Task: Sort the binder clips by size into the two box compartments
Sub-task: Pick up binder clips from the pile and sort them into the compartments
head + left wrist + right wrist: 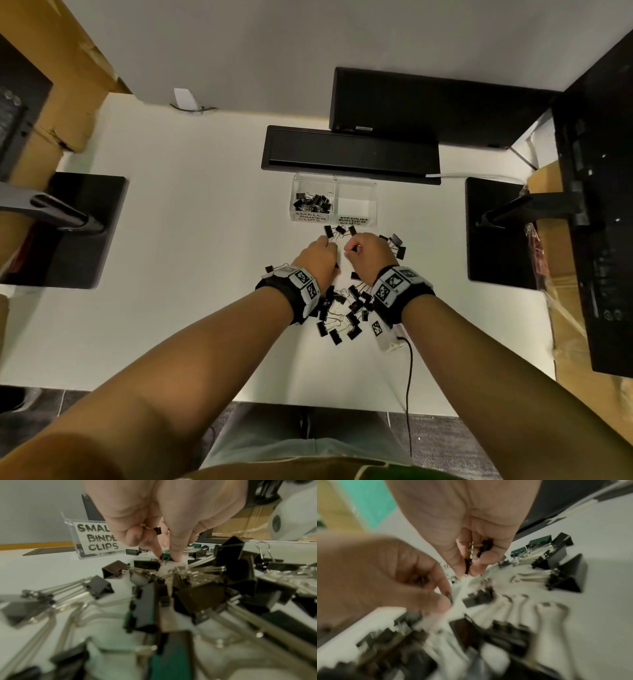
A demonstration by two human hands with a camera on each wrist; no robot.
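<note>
A clear two-compartment box [334, 180] stands at mid-table. Its left cell, labelled small binder clips [97, 540], holds several small black clips [313, 202]. The right cell [356, 205], labelled medium, shows no clips. A pile of black binder clips [342, 315] lies under my wrists, with more by the box [395, 245]. My left hand [320, 255] pinches a small clip [165, 557] on the table between thumb and forefinger, and another small clip [157, 530] sits in its curled fingers. My right hand [366, 250] curls round several small clips [481, 549].
A long black bar [349, 154] lies just behind the box. Black monitor bases stand at left [68, 229] and right [496, 233]. Cardboard boxes [565, 308] flank the table. A black cable [409, 377] runs to the front edge.
</note>
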